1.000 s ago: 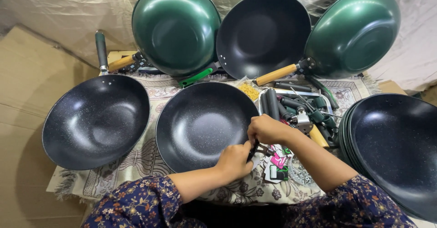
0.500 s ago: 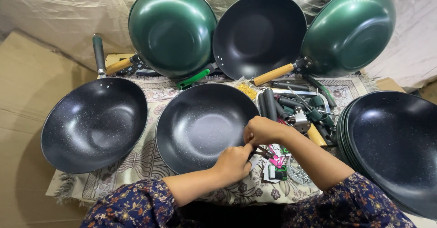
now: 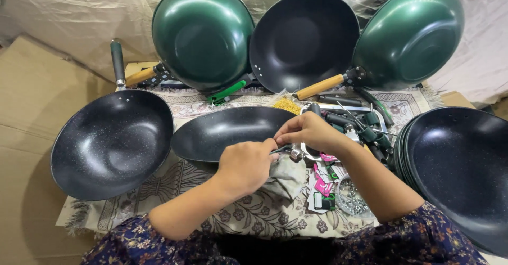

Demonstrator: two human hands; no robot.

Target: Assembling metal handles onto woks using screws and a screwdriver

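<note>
Left hand (image 3: 246, 165) clamped on the near rim of a tilted black wok (image 3: 227, 132) at frame centre. Right hand (image 3: 307, 131), at its 2 o'clock, fingers pinched together on a small metal fitting (image 3: 294, 153) at the wok's rim; patterned cloth (image 3: 254, 212) beneath.

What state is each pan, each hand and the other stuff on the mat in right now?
Middle pan: tilted up on edge, gripped at its rim.
Left hand: closed on the middle pan's rim.
Right hand: pinched at the rim beside the left hand.
Left black pan: flat, open side up, handle fitted.
Two green pans: leaning on the backdrop, undersides out.
Back black pan: leaning, inside showing.
Stacked pans: nested, no handles visible.
</note>
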